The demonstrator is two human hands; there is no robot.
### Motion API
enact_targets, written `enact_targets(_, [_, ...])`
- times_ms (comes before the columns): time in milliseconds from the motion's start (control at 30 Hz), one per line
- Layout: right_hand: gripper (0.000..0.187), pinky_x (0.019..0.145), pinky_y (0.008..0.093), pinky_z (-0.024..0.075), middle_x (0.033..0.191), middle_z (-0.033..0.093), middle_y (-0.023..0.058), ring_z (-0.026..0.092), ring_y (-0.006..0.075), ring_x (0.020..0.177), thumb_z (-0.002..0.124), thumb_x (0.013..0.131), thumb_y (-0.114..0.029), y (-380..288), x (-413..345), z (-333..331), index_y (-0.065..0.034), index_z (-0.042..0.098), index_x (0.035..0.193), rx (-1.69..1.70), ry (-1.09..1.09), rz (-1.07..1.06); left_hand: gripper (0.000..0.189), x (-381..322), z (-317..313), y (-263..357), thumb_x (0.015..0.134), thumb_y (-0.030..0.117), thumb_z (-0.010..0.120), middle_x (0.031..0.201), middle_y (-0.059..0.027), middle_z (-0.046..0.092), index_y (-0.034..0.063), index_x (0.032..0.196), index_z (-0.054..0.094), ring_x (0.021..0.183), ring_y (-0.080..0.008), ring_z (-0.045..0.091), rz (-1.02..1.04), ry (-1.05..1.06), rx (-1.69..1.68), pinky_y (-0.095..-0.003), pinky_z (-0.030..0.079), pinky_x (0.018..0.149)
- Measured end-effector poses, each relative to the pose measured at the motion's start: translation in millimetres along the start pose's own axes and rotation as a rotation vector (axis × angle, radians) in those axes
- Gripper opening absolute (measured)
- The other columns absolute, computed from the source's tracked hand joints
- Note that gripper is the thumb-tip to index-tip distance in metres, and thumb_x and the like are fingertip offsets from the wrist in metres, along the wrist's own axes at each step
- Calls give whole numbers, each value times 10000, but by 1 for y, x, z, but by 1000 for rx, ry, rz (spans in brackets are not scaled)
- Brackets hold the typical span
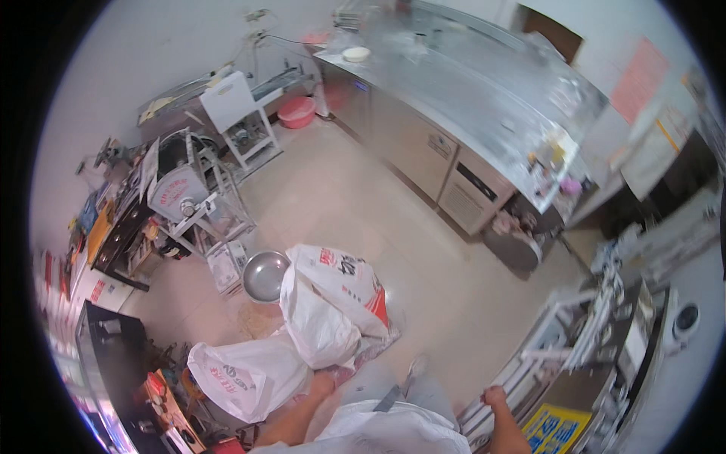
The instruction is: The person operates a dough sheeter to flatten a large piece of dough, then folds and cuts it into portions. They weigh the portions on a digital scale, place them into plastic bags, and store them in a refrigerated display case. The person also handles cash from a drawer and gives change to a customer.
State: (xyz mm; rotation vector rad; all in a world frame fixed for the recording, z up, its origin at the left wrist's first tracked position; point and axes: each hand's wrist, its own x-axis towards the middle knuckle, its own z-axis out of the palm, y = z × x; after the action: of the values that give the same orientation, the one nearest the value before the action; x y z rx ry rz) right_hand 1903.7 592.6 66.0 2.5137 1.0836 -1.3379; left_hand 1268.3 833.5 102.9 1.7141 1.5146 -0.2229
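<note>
White woven sacks with printing stand on the tiled floor in front of me. One upright sack (349,278) has a red patch low on its side; another white sack (317,326) leans against it. Closer on the left, a third sack (249,371) slumps over. My left hand (322,386) hangs beside the lower edges of these sacks; its fingers are partly hidden, and I cannot tell whether it touches one. Off to the right, my right hand (494,395) is held with curled fingers near a white rack, and nothing shows in it. A steel bowl (265,277) rests behind the sacks.
A dough machine (184,190) on a metal frame stands at left, near a small carton (227,267). The long steel counter (454,85) runs along the back right. A white rack (527,357) lines my right side; a black cabinet (110,352) is at left.
</note>
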Motion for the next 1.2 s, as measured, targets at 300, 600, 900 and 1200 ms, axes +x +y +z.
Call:
enact_targets(300, [207, 607, 339, 572, 759, 715, 84, 680, 186, 642, 621, 1004, -205, -428, 248, -376, -34, 693, 913, 546, 69, -426, 425, 60, 32, 99, 882, 446, 605, 1033, -244, 747, 66, 940, 787, 945, -430, 720, -279, -25, -244, -519, 547, 827])
enact_targets(600, [120, 635, 358, 596, 852, 723, 89, 707, 212, 704, 637, 1035, -165, -685, 388, -450, -53, 678, 1041, 702, -220, -262, 242, 498, -375, 214, 913, 263, 616, 897, -202, 738, 53, 949, 730, 849, -359, 730, -95, 530, -355, -510, 583, 775])
enact_targets(900, [212, 847, 419, 632, 1071, 719, 137, 733, 271, 952, 640, 1046, -159, -1131, 557, -589, -15, 638, 1202, 1087, -550, -549, 185, 618, -756, 302, 1057, 184, 602, 842, -39, 679, 17, 1046, 682, 797, -126, 657, 24, 598, -1181, -292, 555, 722])
enact_targets(1200, [210, 893, 456, 659, 1156, 656, 217, 716, 351, 1020, 549, 1050, -50, -1494, 811, -709, 94, 544, 1202, 1306, -377, -624, 223, 640, -610, 169, 894, 186, 661, 663, -65, 657, 56, 713, 662, 570, -194, 634, -801, 424, -1037, -362, 503, 536])
